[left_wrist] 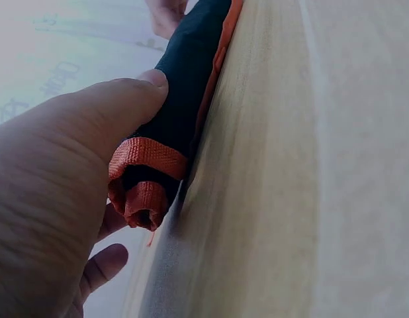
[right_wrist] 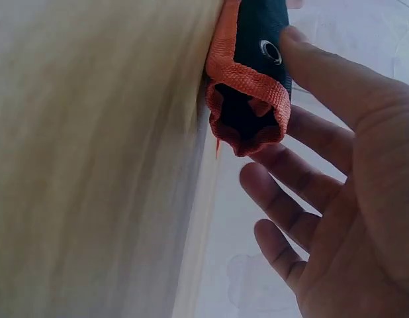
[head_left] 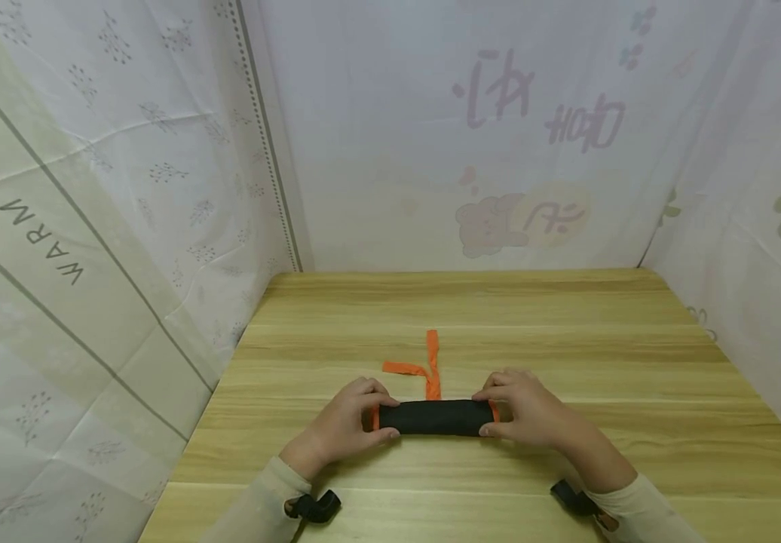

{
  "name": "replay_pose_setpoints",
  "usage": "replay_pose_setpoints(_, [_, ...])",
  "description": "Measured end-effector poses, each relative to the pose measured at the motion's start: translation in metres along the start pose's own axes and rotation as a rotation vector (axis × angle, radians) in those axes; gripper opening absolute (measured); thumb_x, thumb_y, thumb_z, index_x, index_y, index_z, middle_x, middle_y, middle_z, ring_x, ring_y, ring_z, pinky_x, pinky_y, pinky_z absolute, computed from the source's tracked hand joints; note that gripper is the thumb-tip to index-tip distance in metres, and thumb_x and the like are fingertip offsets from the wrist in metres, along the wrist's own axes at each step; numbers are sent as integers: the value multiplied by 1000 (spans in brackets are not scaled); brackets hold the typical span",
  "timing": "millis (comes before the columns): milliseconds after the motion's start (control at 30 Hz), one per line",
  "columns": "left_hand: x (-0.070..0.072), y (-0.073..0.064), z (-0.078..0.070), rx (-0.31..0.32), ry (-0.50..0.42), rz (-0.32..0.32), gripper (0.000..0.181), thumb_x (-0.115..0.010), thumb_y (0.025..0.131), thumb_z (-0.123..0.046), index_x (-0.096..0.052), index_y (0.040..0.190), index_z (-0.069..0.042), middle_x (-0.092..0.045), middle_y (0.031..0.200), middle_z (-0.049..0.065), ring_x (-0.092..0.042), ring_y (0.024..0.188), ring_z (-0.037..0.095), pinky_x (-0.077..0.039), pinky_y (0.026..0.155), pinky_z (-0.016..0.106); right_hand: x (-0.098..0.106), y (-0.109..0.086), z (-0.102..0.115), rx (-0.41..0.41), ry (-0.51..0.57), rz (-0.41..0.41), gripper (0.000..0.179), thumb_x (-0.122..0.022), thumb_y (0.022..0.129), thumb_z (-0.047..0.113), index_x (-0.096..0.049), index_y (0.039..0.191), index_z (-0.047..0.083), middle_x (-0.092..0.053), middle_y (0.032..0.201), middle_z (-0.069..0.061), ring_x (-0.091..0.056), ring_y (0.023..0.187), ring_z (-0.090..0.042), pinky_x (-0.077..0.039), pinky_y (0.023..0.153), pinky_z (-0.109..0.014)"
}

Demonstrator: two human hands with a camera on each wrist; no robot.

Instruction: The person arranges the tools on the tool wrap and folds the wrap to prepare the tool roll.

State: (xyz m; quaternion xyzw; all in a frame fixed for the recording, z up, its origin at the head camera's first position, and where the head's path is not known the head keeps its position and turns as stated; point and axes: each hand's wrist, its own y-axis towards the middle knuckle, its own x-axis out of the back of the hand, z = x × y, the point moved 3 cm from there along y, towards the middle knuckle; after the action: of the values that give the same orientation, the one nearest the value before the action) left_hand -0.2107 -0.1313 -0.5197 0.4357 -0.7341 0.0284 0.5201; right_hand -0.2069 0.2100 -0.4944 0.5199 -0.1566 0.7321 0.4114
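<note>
A black fabric roll (head_left: 436,418) with orange edging lies crosswise on the wooden table (head_left: 485,317). My left hand (head_left: 350,421) grips its left end, thumb on the near side and fingers on the far side. The right hand (head_left: 522,407) holds the other end the same way. Two orange straps (head_left: 433,386) stretch away from the roll's far side, one forward, one bent left. In the left wrist view, the end shows rolled layers bound in orange webbing (left_wrist: 151,154). A metal eyelet (right_wrist: 271,52) sits near the open right end in the right wrist view.
Patterned white cloth (head_left: 390,151) hangs behind the table's far edge and along both sides. Dark wrist straps with black mounts (head_left: 316,507) sit on both sleeves, close above the near part of the table.
</note>
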Motion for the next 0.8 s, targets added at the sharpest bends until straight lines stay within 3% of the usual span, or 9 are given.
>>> replay_pose_setpoints(367, [-2,0,2,46,14,7,40,-88,86,-43,-76,120,-27,-67,114,-13,-59,106,7,-52,94,37,-6,-1,-4,1,-23,43,48,-90,85,37,-76,129,24,-63,113,21,-58,107,-9,-44,94,-49])
replay_pose_setpoints(667, [-2,3,1,80,-6,38,39,-86,88,-45,-75,121,-28,-68,114,-13,-59,106,7,-53,92,36,-6,0,-5,-13,-35,58,45,-88,87,34,-74,128,23,-66,115,16,-61,111,-14,-44,95,-52])
replay_pose_setpoints(800, [0,2,4,109,-65,74,42,-81,91,-47,-73,127,-26,-65,116,-14,-58,102,7,-53,88,34,-3,-2,-6,-18,3,65,43,-85,91,37,-73,129,22,-66,116,15,-63,109,-13,-50,95,-49])
